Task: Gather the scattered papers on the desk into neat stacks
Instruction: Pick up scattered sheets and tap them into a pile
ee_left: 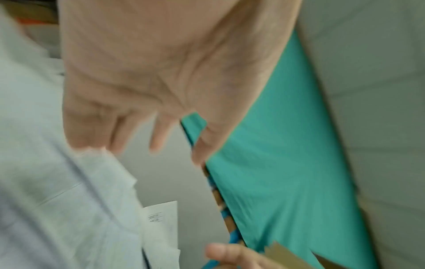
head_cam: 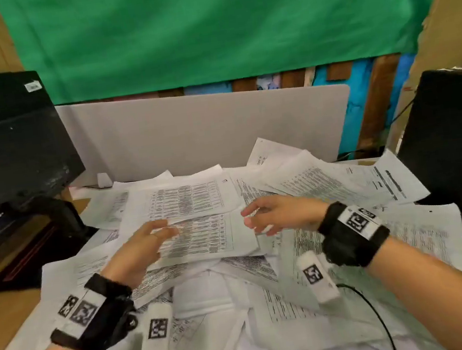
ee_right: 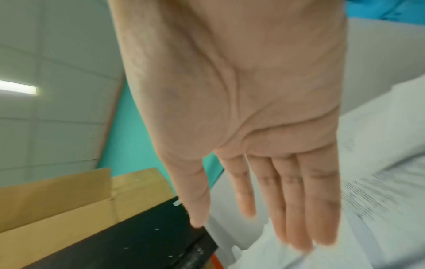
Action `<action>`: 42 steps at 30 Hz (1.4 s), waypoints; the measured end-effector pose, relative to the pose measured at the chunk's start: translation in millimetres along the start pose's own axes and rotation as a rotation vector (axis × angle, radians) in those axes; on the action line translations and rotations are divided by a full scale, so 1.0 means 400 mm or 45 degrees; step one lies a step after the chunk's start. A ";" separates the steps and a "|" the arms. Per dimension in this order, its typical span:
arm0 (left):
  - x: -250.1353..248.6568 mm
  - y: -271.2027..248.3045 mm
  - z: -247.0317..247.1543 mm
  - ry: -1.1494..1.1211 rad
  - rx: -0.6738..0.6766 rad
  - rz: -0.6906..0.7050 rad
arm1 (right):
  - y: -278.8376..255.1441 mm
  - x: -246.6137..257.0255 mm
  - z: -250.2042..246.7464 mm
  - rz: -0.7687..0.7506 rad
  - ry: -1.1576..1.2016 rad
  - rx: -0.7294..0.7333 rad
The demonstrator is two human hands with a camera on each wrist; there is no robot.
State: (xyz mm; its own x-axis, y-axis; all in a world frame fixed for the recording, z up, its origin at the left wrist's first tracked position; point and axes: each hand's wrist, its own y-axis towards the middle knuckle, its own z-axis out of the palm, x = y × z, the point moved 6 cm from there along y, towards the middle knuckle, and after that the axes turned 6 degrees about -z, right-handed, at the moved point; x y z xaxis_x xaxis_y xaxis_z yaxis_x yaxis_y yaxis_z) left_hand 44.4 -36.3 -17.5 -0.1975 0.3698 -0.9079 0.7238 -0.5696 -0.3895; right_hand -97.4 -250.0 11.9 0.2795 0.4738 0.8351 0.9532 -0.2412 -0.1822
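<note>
Several printed white papers (head_cam: 239,291) lie scattered and overlapping across the desk (head_cam: 2,319). On top in the middle lies a sheet printed with a table (head_cam: 203,238). My left hand (head_cam: 158,234) hovers at this sheet's left edge, fingers loosely spread and holding nothing. My right hand (head_cam: 255,220) is at its right edge, palm turned toward the left hand. In the left wrist view the left hand (ee_left: 142,134) is blurred, its fingers extended above paper (ee_left: 69,200). In the right wrist view the right hand (ee_right: 264,191) shows a flat palm and straight fingers.
A black monitor (head_cam: 5,140) stands at the left, with a dark stand and a red-edged object (head_cam: 23,261) under it. A grey divider panel (head_cam: 203,131) closes the back. A black box (head_cam: 452,145) stands at the right. A black cable (head_cam: 370,303) runs over the near papers.
</note>
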 end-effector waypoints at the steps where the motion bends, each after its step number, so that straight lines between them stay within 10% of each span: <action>1: 0.012 0.012 -0.025 -0.148 -0.146 -0.004 | 0.033 -0.007 0.003 0.034 0.039 -0.105; 9: 0.190 0.076 -0.212 -0.328 -0.998 -0.335 | 0.232 -0.154 0.042 0.318 0.095 -0.512; 13: 0.201 0.093 -0.143 -0.917 -0.697 -0.203 | 0.218 -0.154 0.105 0.324 0.421 -0.437; 17: 0.192 0.106 -0.063 -0.818 -0.270 -0.213 | 0.190 -0.126 0.175 0.326 0.702 -0.030; 22: 0.264 0.114 -0.065 -0.981 -0.137 -0.337 | 0.276 -0.150 0.013 0.228 0.799 -0.531; 30: 0.267 0.109 -0.077 -1.055 -0.201 -0.181 | 0.358 -0.101 0.051 0.144 0.919 -0.411; 38: 0.233 0.092 -0.081 -1.075 -0.080 0.017 | 0.074 -0.012 0.253 0.144 0.400 0.409; 42: 0.245 0.072 -0.065 -0.807 -0.246 -0.026 | 0.043 -0.056 0.289 0.134 0.335 0.470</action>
State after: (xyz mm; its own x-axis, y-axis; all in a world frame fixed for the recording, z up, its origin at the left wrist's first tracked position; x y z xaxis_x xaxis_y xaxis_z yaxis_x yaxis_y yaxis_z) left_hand 63.2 2.5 -113.8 -0.5205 -0.1582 -0.8391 0.8097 -0.4036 -0.4261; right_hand -73.8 -166.7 -69.9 0.3838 0.2204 0.8967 0.9116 0.0640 -0.4060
